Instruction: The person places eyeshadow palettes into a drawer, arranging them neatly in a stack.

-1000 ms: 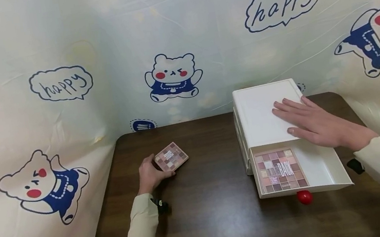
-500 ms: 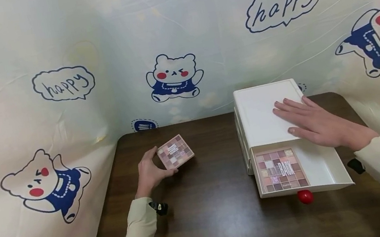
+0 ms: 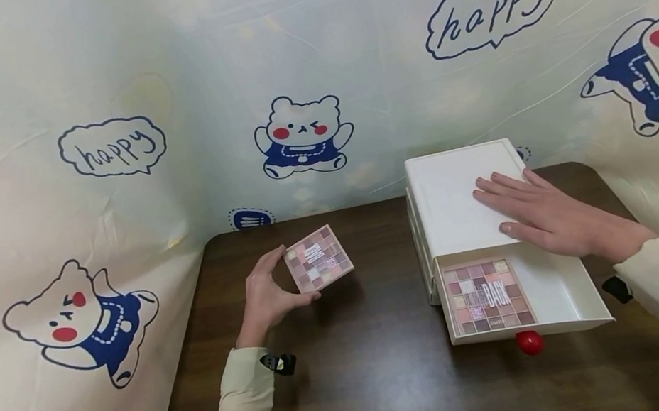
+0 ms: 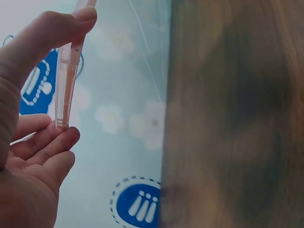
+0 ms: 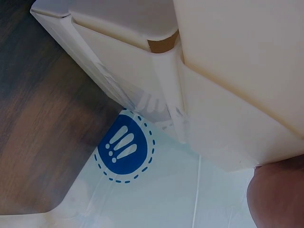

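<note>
Clearly the left hand point(image 3: 266, 298) pinches a small eyeshadow palette point(image 3: 318, 258) by its edges, thumb on one side and fingers on the other, tilted and raised off the bench point(image 3: 369, 372), well to the left of the white drawer box point(image 3: 454, 196). The grip looks thin in the left wrist view, so the palette could slip or twist out if the pinch loosens. The right hand point(image 3: 547, 214) lies flat with straight fingers on top of the drawer box, holding nothing. Below it the pulled-out drawer point(image 3: 558, 284) already carries a larger palette point(image 3: 487, 295); its red knob point(image 3: 529, 342) faces forward. A hard press might, I think, tip the box.
</note>
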The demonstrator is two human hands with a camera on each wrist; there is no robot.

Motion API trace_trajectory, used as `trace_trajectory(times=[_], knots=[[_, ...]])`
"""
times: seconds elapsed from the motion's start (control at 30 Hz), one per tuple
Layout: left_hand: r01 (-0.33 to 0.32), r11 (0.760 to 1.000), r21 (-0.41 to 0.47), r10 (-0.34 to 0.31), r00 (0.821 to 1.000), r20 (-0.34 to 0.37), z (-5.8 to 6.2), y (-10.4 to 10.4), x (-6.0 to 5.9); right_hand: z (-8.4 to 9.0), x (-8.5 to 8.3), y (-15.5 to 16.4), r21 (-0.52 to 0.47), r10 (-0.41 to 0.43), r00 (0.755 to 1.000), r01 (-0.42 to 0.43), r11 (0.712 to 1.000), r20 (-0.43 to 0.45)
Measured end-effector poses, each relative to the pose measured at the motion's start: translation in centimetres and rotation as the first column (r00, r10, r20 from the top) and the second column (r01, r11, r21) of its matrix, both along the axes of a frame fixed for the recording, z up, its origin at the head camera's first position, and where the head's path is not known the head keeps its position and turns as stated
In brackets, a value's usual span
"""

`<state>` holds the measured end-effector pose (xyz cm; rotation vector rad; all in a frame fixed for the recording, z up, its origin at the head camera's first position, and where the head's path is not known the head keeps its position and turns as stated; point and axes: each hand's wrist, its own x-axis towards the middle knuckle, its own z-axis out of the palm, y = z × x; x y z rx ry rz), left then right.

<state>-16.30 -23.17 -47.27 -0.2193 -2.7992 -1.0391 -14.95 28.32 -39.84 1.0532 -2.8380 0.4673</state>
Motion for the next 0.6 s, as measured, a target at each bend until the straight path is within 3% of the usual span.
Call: trace_trajectory(times=[0.33, 0.6], knots=[[0.076, 0.994, 0.084, -0.070, 0.995, -0.075, 1.5, 1.6, 0.7, -0.1, 0.0, 0.1, -0.002, -0.005, 1.000, 0.005, 1.000, 0.005], [0.164, 0.974, 0.157, -0.147, 0.982, -0.115, 3.1, 3.8, 1.9, 0.0, 0.0, 0.0, -0.001, -0.001, 1.000, 0.001, 1.000, 0.001]])
